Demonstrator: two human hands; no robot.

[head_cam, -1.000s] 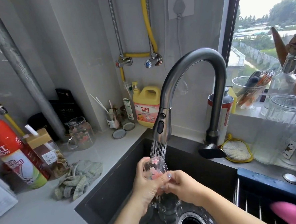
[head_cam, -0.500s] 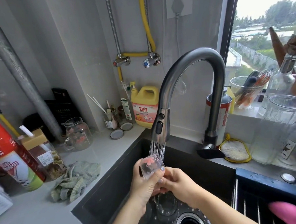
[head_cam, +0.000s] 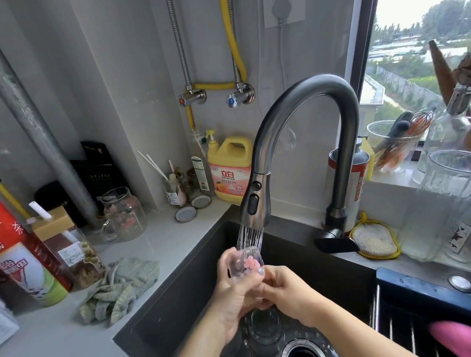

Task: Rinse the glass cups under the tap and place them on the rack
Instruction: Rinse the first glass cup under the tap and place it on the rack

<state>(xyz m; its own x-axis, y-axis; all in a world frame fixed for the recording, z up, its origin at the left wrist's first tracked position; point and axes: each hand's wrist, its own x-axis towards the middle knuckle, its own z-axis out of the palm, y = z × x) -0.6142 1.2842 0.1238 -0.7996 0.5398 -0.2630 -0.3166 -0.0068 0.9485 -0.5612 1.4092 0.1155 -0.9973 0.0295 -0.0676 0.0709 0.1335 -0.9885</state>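
Two hands meet directly beneath the head of the tap (head_cam: 305,124), closed together around one small glass cup (head_cam: 246,263) with a pink flower printed on it. The left hand (head_cam: 230,294) wraps the cup from the tap's left, fingers curled up round its side. The right hand (head_cam: 288,291) comes in from the tap's right, with curled fingers gripping the cup's lower part. The two hands touch each other there, and how the fingertips overlap cannot be made out. Water (head_cam: 249,236) is running in a wide spray from the tap head and lands on the cup's upper end.

Below the tap, on the floor of the dark sink (head_cam: 180,292), other glasses (head_cam: 265,331) stand under the hands, just beside the round drain (head_cam: 304,353). The rack (head_cam: 417,283) sits to the right of the tap and nearer the person, over that end of the sink — a pink object (head_cam: 462,341) lies in it.

Behind the tap head, against the wall, stands a yellow detergent bottle (head_cam: 232,170). Well left of the tap on the counter there is a glass mug (head_cam: 123,212) with a flower print, and nearer the person a crumpled cloth (head_cam: 119,287). At the tap's base, just to its right, lies a yellow-edged scourer (head_cam: 374,240).
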